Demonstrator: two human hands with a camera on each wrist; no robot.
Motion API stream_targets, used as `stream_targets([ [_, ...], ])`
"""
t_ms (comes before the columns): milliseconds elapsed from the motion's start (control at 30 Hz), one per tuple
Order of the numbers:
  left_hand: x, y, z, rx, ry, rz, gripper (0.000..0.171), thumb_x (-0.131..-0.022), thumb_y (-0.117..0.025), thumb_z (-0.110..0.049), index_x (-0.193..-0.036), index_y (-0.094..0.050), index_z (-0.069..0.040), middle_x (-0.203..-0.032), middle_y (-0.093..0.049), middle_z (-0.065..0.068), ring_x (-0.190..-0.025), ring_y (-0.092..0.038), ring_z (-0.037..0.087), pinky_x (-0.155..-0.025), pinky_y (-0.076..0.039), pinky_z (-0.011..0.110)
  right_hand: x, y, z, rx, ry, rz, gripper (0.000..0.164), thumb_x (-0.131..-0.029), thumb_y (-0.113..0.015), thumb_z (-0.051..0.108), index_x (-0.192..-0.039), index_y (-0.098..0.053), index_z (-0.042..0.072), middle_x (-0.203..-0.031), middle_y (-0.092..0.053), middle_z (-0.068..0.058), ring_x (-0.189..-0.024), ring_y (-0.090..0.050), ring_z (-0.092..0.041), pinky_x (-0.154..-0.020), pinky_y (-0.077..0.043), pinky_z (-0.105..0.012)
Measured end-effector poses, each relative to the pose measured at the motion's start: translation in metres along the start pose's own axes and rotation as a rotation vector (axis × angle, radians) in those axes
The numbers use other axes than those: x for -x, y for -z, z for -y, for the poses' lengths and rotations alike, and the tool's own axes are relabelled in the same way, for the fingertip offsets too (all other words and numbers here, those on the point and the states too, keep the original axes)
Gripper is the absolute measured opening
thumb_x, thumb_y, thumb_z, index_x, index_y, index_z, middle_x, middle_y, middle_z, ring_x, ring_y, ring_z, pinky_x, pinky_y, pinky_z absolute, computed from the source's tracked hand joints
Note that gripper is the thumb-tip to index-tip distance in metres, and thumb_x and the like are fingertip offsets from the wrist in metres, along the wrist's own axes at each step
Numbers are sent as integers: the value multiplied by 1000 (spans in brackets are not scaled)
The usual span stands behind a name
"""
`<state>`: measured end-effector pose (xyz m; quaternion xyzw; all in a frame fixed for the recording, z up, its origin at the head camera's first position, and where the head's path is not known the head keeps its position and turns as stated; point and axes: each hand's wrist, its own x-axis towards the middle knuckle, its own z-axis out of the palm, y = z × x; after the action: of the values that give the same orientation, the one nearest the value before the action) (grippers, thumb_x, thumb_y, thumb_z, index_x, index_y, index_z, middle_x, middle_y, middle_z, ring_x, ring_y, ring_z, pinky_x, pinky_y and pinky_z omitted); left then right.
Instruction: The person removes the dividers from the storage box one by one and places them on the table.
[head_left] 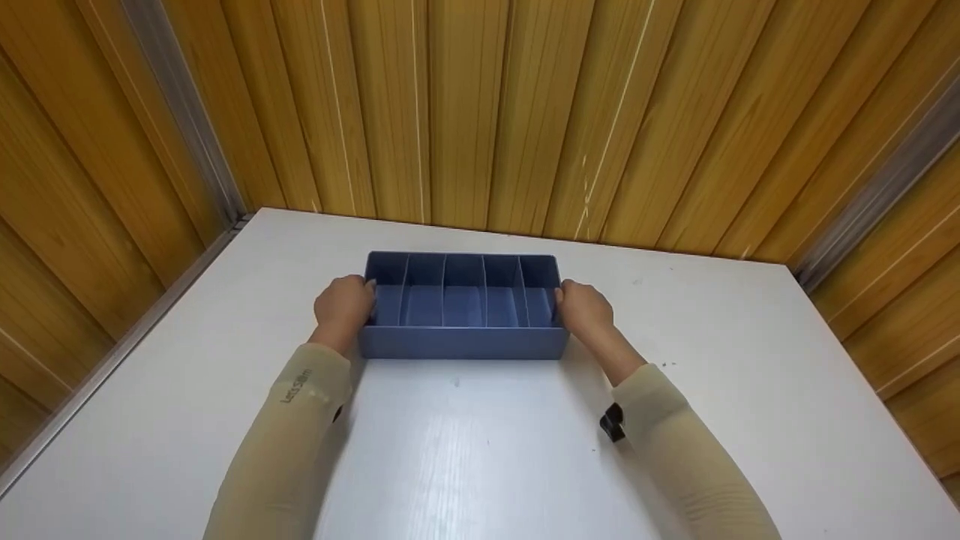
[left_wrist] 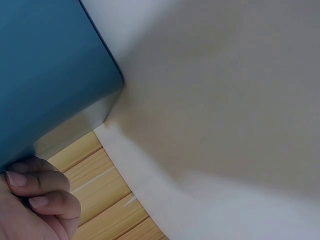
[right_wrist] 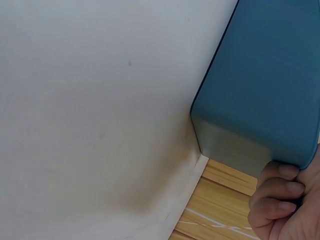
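Note:
A blue divided organizer box (head_left: pixel 463 343) stands toward the back of the white table, its long side facing me. Thin upright dividers split it into several bare compartments. My left hand (head_left: pixel 344 306) grips its left end wall, thumb over the rim. At the opposite end, my right hand (head_left: pixel 587 306) holds the right wall the same way. In the left wrist view the curled fingers (left_wrist: pixel 50 187) sit by the end of the box (left_wrist: pixel 50 65). The right wrist view likewise has curled fingers (right_wrist: pixel 275 192) at the edge of the box (right_wrist: pixel 260 80).
The white table (head_left: pixel 465 457) reaches back to a wood-patterned panel wall (head_left: pixel 465 112). Similar panels rise at left and right, with metal posts (head_left: pixel 187 97) in the corners. A small black piece (head_left: pixel 613 424) shows beside the right sleeve (head_left: pixel 675 442).

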<state>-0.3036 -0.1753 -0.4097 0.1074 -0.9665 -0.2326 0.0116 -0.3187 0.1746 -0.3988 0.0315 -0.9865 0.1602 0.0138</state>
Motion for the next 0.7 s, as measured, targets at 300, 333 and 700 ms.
stream_targets([
  [300,1,-3,-3,14,-11,-10,44,-108,-42,-32,-109,-71,2,-112,-74,22,-101,-70,36,-90,-55,53,3,1,-4,-4,-14,7,35,-109,-42,21,-115,-65,-4,-115,-72,-27,-107,-70,-43,-89,-55,-55],
  [333,1,-3,-4,14,-12,-11,44,-108,-42,-31,-109,-70,2,-113,-74,22,-102,-70,36,-90,-55,53,3,2,-5,-3,-17,8,35,-109,-42,21,-116,-65,-5,-115,-72,-27,-108,-69,-43,-89,-55,-55],
  [700,0,-6,-14,-25,-29,1,44,-108,-42,-32,-117,-70,2,-122,-72,24,-112,-70,41,-92,-56,55,10,6,-14,-13,-28,1,35,-109,-41,20,-110,-65,-5,-107,-73,-26,-98,-70,-40,-84,-55,-53],
])
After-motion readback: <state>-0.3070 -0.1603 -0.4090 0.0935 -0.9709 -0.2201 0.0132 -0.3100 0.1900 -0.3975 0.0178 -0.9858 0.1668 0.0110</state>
